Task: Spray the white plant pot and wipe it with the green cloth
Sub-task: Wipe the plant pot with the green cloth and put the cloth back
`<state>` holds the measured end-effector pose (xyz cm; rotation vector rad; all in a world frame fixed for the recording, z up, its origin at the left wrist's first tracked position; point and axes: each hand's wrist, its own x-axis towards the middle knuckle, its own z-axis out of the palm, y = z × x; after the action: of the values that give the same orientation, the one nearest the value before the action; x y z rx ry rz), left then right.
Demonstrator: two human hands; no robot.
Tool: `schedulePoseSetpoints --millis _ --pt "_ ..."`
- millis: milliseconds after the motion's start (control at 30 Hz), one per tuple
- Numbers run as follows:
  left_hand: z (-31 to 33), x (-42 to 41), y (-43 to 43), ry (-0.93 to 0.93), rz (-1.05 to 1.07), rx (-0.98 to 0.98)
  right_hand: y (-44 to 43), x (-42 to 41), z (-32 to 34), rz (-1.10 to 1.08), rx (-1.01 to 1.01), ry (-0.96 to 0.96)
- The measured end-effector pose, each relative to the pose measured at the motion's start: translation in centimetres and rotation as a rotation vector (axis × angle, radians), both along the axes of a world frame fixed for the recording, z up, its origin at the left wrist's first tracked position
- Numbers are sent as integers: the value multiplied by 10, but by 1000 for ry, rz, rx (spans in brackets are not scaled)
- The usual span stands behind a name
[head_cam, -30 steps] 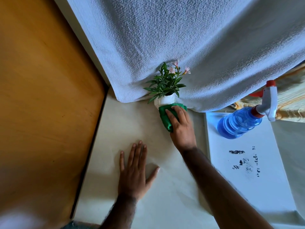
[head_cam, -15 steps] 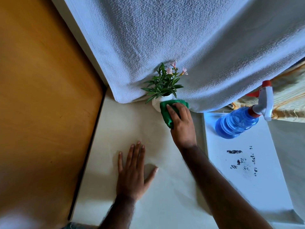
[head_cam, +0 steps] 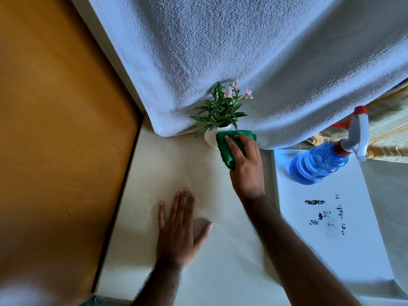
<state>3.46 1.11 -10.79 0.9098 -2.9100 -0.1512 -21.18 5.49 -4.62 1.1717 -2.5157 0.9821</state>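
Observation:
The white plant pot (head_cam: 210,138) stands at the back of the cream surface, with green leaves and pink flowers above it. Only its left side shows. My right hand (head_cam: 246,166) presses the folded green cloth (head_cam: 226,149) against the pot's right front side. My left hand (head_cam: 177,228) lies flat on the surface, fingers spread, nearer to me and apart from the pot. The blue spray bottle (head_cam: 318,163) with its white and red trigger head stands to the right on a white board, untouched.
A large white towel (head_cam: 254,58) hangs behind the pot and touches the plant. A wooden panel (head_cam: 59,129) fills the left side. The white board (head_cam: 331,228) on the right carries dark smudges. Yellow striped fabric (head_cam: 388,138) lies behind the bottle.
My right hand has slid the green cloth up and to the right over the pot's side. My left hand has stayed flat in place. The view has shifted a little.

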Motion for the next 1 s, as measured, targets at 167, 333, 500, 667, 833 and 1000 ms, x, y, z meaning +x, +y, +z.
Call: schedulePoseSetpoints --millis 167,333,500,667,833,1000 --pt "0 -2 -1 15 -4 0 -1 -7 -10 -14 54 69" --pt "0 1 0 -1 -4 1 -1 -5 -13 -29 92 77" --pt "1 -1 0 -12 0 -4 -2 -7 -12 -29 123 99" --pt "2 0 0 -3 -1 -12 -2 -7 -14 -23 146 133" --pt "1 -1 0 -1 -5 -23 -1 -7 -13 -17 188 149" --pt "0 0 1 -1 -4 -31 11 -4 -30 -43 312 94"
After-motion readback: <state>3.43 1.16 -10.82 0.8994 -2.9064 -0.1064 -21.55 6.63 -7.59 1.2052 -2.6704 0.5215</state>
